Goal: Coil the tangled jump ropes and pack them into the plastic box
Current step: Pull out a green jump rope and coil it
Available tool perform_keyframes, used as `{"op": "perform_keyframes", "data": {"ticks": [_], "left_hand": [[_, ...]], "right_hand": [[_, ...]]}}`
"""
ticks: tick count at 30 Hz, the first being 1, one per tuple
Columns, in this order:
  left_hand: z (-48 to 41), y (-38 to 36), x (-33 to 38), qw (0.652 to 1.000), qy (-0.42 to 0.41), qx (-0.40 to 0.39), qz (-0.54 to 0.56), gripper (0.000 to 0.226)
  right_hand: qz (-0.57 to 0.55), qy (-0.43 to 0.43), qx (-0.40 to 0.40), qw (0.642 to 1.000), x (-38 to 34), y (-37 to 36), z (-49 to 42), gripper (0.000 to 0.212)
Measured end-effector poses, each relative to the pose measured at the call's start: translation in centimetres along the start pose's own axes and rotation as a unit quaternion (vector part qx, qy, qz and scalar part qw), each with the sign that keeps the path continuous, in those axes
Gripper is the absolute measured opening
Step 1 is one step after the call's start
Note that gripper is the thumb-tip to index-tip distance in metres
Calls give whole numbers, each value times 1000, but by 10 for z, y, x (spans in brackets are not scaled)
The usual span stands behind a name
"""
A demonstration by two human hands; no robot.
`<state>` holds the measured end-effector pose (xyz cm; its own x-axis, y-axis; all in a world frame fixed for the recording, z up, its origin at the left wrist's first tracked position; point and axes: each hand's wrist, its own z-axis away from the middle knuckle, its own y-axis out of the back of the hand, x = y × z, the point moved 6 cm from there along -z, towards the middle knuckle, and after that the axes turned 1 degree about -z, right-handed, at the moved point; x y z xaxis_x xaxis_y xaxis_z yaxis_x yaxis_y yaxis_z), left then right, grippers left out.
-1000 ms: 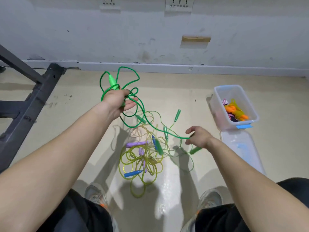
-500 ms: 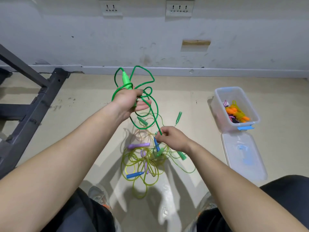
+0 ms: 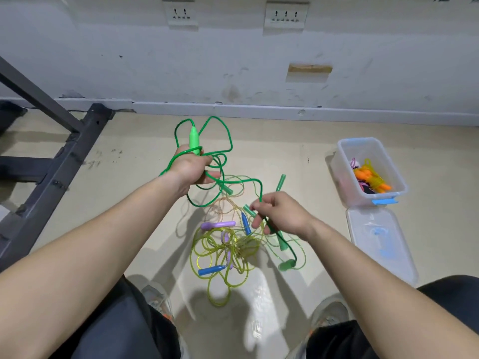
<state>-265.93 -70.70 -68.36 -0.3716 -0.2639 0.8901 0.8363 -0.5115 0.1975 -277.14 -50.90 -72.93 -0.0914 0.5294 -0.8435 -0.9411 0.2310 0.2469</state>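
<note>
Our left hand [image 3: 190, 168] clutched coils of the green rope [image 3: 228, 136]; our right hand [image 3: 281, 215] fingers [image 3: 267, 200] pinched its cord. We judged it limp, light, best held by its handle [image 3: 194, 139].

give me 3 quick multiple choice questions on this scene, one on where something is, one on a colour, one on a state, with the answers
1. Where is the lid of the plastic box?
A. on the box
B. flat on the floor beside the box, on the person's side
C. leaning on the wall

2. What colour is the jump rope that the left hand grips and the right hand pinches?
A. green
B. purple
C. orange

3. What state is the plastic box in?
A. shut
B. open and empty
C. open, with ropes inside

Answers:
1 B: the lid lies flat just in front of the box.
2 A: green cord runs from one hand to the other.
3 C: the box has no cover, and orange handles and yellow cord show inside.
</note>
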Motion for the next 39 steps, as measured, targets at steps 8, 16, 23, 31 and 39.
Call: {"op": "perform_keyframes", "data": {"ticks": [8, 16, 23, 31, 39], "left_hand": [[21, -44, -68, 978, 120, -159, -64, 15], [64, -90, -67, 943, 50, -323, 54, 15], [53, -97, -87, 919, -15, -327, -219, 29], [23, -36, -112, 766, 164, -307, -540, 43], [28, -22, -97, 644, 109, -303, -694, 54]], "right_hand": [[-147, 25, 47, 988, -81, 35, 32, 16], [-489, -78, 80, 865, -62, 37, 17, 26], [-553, -85, 122, 820, -54, 31, -6, 27], [-439, -141, 242, 853, -3, 69, -16, 28], [-376, -148, 252, 879, 18, 86, -8, 23]]}}
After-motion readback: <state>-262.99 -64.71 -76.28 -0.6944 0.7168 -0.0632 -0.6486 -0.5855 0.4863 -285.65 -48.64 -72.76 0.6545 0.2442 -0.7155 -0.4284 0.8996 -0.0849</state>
